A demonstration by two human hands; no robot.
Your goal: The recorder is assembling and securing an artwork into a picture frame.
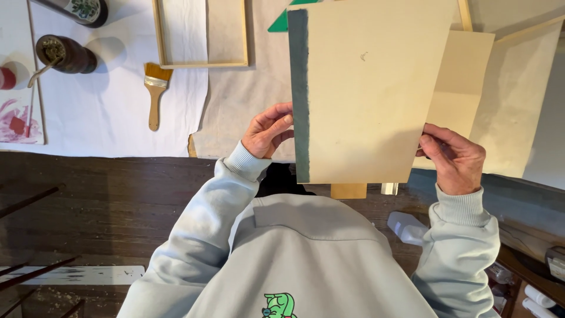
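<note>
Two bare hands lift a large tan rectangular board with a dark green strip down its left edge [365, 88] above a cloth-covered worktable [235, 112], seen from the head camera. The left hand [268, 131] pinches the board's green edge near its lower corner, fingers curled over the front and thumb tucked behind, wrist bent upward out of a pale grey sweatshirt cuff. The right hand [453, 158] grips the lower right edge, fingers folded against the rim, knuckles turned toward the camera (the thumb is hidden behind the board). Both forearms rise from the near side, elbows spread wide. The board is held near-upright and slightly tilted, clear of the table, covering part of a second tan sheet [462, 82] behind it. To the far left lie a flat wooden-handled paintbrush [155, 91], an empty light wooden frame [200, 62] and a dark brown jar holding a spoon [63, 54] on white paper.
</note>
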